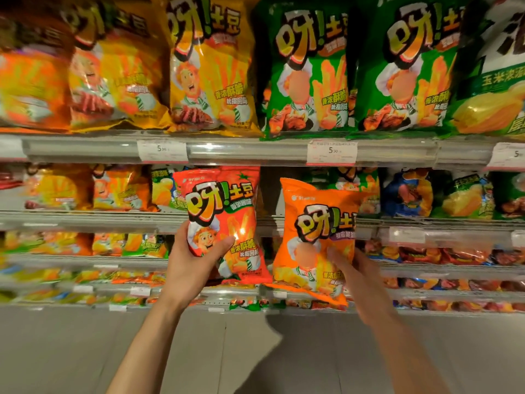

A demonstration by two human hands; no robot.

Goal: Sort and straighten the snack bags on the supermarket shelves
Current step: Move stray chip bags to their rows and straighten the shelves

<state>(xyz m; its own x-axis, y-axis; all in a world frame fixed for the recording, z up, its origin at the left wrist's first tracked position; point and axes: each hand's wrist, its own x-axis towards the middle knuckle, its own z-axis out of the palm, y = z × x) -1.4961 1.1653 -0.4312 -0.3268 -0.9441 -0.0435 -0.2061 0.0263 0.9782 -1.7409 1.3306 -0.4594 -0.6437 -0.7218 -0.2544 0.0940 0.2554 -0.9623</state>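
Observation:
My left hand [196,260] grips a red snack bag [227,211] by its lower left side, thumb across the front, holding it upright in front of the second shelf. My right hand [358,271] holds an orange snack bag [315,223] by its lower right side, thumb on the front; the bag tilts slightly. Both bags hang in the air side by side, apart from each other. Behind them, a dark gap [270,189] shows on the second shelf between the rows of bags.
The top shelf carries large yellow bags [210,66] and green bags [309,69] standing upright. Price tags [331,151] line the shelf rail [85,149]. Lower shelves hold several smaller mixed bags, among them a blue one [406,191]. Grey floor [255,351] lies below.

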